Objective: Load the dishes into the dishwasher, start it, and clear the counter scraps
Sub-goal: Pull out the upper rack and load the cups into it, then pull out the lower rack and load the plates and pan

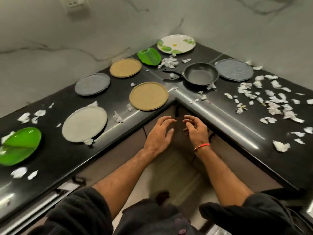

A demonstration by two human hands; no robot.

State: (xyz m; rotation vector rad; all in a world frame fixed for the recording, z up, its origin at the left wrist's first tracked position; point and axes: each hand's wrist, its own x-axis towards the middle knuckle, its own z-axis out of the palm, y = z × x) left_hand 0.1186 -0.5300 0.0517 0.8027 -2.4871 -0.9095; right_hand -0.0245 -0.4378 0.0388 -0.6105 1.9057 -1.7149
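Note:
An L-shaped black counter [211,106] carries many dishes. On the left run lie a green leaf-shaped dish [20,146], a pale grey plate [84,123], a tan plate [148,96], a dark grey plate [92,84], another tan plate [125,67] and a second green dish [149,56]. In the corner rests a white floral plate [176,44]. A black frying pan [200,76] and a blue-grey plate [234,69] lie on the right run. My left hand [159,133] and my right hand [196,128] hover below the inner corner, fingers loosely curled, holding nothing.
Torn white paper scraps [271,99] are scattered thickly over the right run, near the pan [168,62] and around the left plates [25,117]. Marble walls back the counter, with a socket [75,2] at top left. Cabinet fronts [179,114] lie under the corner.

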